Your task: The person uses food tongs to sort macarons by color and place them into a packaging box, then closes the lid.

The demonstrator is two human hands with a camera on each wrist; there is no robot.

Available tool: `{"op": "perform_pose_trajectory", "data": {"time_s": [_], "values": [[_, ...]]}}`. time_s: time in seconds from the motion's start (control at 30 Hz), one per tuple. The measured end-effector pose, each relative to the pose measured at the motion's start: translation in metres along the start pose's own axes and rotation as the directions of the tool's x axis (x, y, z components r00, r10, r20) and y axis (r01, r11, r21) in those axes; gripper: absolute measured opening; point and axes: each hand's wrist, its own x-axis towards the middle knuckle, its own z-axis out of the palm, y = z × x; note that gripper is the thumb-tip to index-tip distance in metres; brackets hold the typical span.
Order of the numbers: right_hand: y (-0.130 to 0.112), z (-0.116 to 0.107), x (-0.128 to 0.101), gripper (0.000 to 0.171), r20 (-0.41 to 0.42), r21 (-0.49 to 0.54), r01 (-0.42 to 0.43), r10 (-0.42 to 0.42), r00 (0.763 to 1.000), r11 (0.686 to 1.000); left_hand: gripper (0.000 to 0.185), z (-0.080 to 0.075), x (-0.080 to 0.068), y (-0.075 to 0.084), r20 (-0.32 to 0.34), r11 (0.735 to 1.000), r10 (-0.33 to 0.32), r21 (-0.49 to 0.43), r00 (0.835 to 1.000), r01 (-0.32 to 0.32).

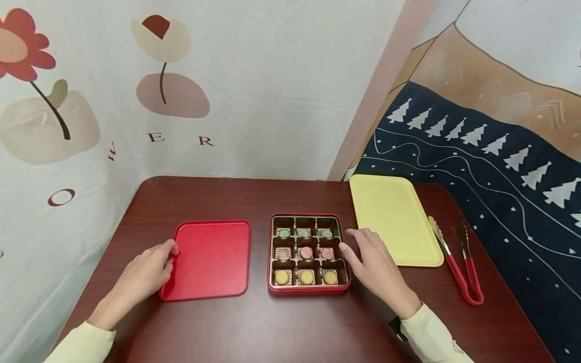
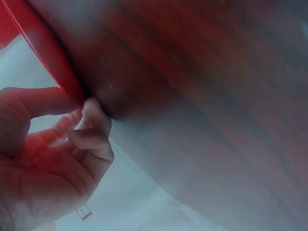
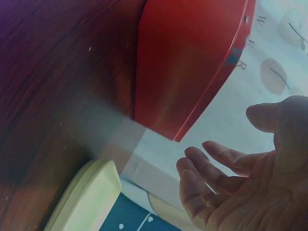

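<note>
The red lid (image 1: 211, 258) lies flat on the dark wooden table (image 1: 290, 327), left of the centre, well away from the table's front edge and from its left edge. Just beside it on the right, with a narrow strip of bare wood between them, stands the red box (image 1: 309, 291). It is open, with nine small compartments holding green, pink and yellow sweets. To the right of the box lies a yellow tray (image 1: 395, 217), very close to the box's far right corner. A pair of red tongs (image 1: 463, 275) lies further right, near the table's right edge. A wide bare area of wood lies in front of the lid and the box.

The lid is nearly square. Its slightly longer side seems to run away from the person, and it is turned a little, with the near edge shifted to the left.

The left hand (image 1: 144, 275) is at the lid's left edge. In the left wrist view its curled fingers (image 2: 94, 113) and thumb pinch the red rim.

The right hand (image 1: 373, 264) lies just beside the box's right wall. Its fingers (image 3: 211, 156) are relaxed and a little spread, and they hold nothing. I cannot tell if the fingertips touch the box.
</note>
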Motion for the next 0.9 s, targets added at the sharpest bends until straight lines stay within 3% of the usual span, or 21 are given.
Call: {"op": "perform_pose_trajectory", "data": {"time_s": [0.13,0.27,0.43,0.53,0.7,0.9], "values": [[-0.006,0.005,-0.001,0.043,0.0,0.001,0.027,-0.027,1.0,1.0,0.024,-0.001,-0.002,0.001,-0.003,0.998,-0.028,-0.062,1.0,0.027],[-0.01,0.011,-0.003,0.039,-0.022,-0.002,0.076,-0.076,0.997,0.997,0.022,-0.006,-0.005,0.002,0.026,0.973,-0.082,-0.216,0.996,0.085],[-0.017,0.015,-0.003,0.038,-0.056,0.015,0.127,-0.126,0.99,0.992,0.025,-0.016,-0.005,0.003,0.103,0.863,-0.156,-0.47,0.982,0.187],[-0.022,0.017,-0.003,0.04,-0.062,0.042,0.144,-0.142,0.988,0.989,0.029,-0.022,-0.004,0.007,0.13,0.802,-0.174,-0.556,0.976,0.217],[-0.031,0.021,-0.002,0.044,-0.049,0.073,0.18,-0.177,0.983,0.981,0.031,-0.029,0.001,0.015,0.11,0.751,-0.173,-0.628,0.979,0.203],[-0.04,0.023,0.002,0.046,-0.06,0.106,0.201,-0.196,0.979,0.974,0.03,-0.038,0.01,0.032,0.093,0.706,-0.13,-0.69,0.987,0.158]]}}
